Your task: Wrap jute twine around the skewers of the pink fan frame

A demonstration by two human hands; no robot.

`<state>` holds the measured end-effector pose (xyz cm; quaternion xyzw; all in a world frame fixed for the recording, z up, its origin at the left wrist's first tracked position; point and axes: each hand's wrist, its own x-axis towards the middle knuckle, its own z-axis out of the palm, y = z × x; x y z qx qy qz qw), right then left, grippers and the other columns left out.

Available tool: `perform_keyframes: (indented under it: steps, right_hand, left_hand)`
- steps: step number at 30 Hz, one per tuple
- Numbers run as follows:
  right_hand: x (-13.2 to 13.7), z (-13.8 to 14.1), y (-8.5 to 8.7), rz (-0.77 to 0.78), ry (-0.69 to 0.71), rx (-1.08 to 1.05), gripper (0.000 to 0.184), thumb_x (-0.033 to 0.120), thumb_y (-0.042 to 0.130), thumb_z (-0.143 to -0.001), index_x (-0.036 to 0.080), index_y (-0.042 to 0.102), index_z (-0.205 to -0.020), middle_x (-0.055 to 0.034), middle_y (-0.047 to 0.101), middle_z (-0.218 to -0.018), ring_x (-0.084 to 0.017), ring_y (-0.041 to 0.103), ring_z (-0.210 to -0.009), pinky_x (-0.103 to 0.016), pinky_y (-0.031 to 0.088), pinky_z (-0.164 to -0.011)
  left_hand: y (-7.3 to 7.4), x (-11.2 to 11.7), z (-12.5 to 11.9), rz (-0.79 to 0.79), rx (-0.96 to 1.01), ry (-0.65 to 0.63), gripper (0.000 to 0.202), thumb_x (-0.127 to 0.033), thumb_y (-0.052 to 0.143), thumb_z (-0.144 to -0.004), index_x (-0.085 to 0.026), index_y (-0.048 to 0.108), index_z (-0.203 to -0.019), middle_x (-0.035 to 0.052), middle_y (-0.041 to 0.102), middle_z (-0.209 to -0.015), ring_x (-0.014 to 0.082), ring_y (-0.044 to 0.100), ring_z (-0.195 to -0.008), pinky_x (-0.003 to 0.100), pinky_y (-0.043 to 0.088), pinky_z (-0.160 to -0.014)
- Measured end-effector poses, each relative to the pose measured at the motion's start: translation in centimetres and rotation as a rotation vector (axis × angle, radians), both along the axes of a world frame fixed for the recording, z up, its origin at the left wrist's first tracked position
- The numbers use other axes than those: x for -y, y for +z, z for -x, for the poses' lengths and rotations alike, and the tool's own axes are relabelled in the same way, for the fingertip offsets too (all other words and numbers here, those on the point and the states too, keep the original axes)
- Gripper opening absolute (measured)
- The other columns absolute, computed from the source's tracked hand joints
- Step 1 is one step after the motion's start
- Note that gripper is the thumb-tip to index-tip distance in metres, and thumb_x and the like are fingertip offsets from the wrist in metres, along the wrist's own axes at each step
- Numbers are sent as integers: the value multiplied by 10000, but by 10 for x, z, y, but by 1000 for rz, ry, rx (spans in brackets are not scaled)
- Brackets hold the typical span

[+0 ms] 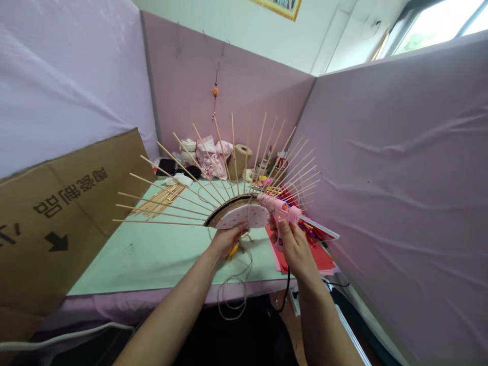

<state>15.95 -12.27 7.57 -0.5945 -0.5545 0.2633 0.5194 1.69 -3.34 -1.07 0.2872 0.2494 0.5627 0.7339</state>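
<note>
My left hand [229, 239] is closed on the lower edge of a half-round craft piece [240, 216]. Its face is white cloth with pink dots, edged by a twine-wrapped and black curved band. Many thin wooden sticks [183, 174] fan out from that band. My right hand [293, 244] grips a pink hot glue gun [280, 207] with a small lit red light. The gun's nozzle is at the right part of the curved band; whether it touches cannot be made out. A loose strand of twine [234, 300] hangs below the piece, and a yellow bit shows under my left hand.
A green-topped table [160, 259] carries a bundle of sticks [162, 201], a twine spool [241, 157], a white jar [188, 151] and red sheets [322, 258]. A cardboard panel [72, 213] stands at left. Pink partitions [400, 178] enclose the table. A black cord [285, 295] hangs below the gun.
</note>
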Motion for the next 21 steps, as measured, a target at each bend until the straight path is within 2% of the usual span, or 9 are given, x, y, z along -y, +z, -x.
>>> perform_keyframes:
  steps: [5, 12, 17, 21]
  right_hand:
    - [1, 2, 0, -20, 13, -7, 548, 714, 440, -840, 195, 616, -837, -22, 602, -665, -171, 554, -585, -289, 474, -553]
    - [1, 6, 1, -31, 47, -27, 531, 692, 444, -849, 186, 606, -842, -16, 594, -666, -161, 538, -562, -285, 461, -530]
    - [1, 9, 3, -45, 54, -55, 531, 687, 456, -842, 180, 611, -867, -37, 622, -750, -155, 536, -567, -287, 461, -518]
    - [0, 8, 0, -38, 59, -62, 540, 698, 455, -837, 181, 611, -865, -31, 606, -713, -161, 537, -569, -289, 453, -511]
  left_hand:
    - [3, 1, 0, 10, -2, -3, 456, -174, 869, -539, -158, 703, -964, 95, 720, -1019, 208, 655, -957, 325, 513, -830]
    - [4, 2, 0, 13, 14, 4, 521, -170, 881, -517, -153, 694, -1003, 86, 723, -1001, 214, 655, -967, 360, 494, -890]
    - [2, 1, 0, 18, 15, 6, 498, -168, 879, -522, -164, 694, -984, 72, 726, -972, 198, 658, -938, 349, 498, -878]
    - [2, 1, 0, 13, 11, 5, 465, -174, 878, -520, -144, 695, -947, 85, 728, -963, 208, 662, -931, 357, 502, -873]
